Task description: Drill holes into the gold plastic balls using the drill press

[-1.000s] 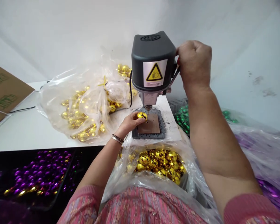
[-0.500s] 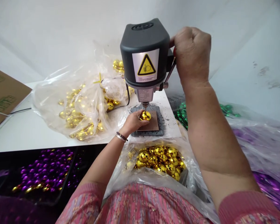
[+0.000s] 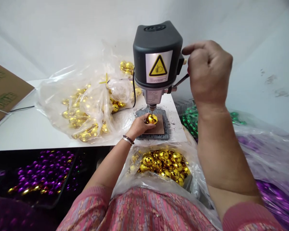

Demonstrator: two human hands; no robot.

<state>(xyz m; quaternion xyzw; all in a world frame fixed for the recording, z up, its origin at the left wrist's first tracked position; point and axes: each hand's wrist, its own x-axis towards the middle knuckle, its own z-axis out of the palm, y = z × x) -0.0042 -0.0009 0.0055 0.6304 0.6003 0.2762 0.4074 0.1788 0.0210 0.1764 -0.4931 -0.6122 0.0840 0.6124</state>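
Observation:
A small drill press (image 3: 157, 54) with a black head and a yellow warning label stands at the table's right end. Under its bit, my left hand (image 3: 140, 125) pinches a shiny gold faceted ball (image 3: 152, 119) against the brown board (image 3: 157, 127) on the grey base. The bit's tip meets the ball's top or hangs just over it; I cannot tell which. My right hand (image 3: 209, 70) is closed around the end of the press lever (image 3: 181, 80), with its index finger stretched toward the black housing. The lever's knob is mostly hidden in that fist.
An open bag of gold balls (image 3: 163, 165) sits in front of the table. Left of the press lies a tied clear bag of gold balls (image 3: 84, 112). Purple beads (image 3: 45, 173) fill a dark tray below left. Green beads (image 3: 190, 118) and purple bags are at right.
My right hand has come down and outward with the lever. The press appears farther right as the view shifts. My left hand still pinches the gold ball under the bit.

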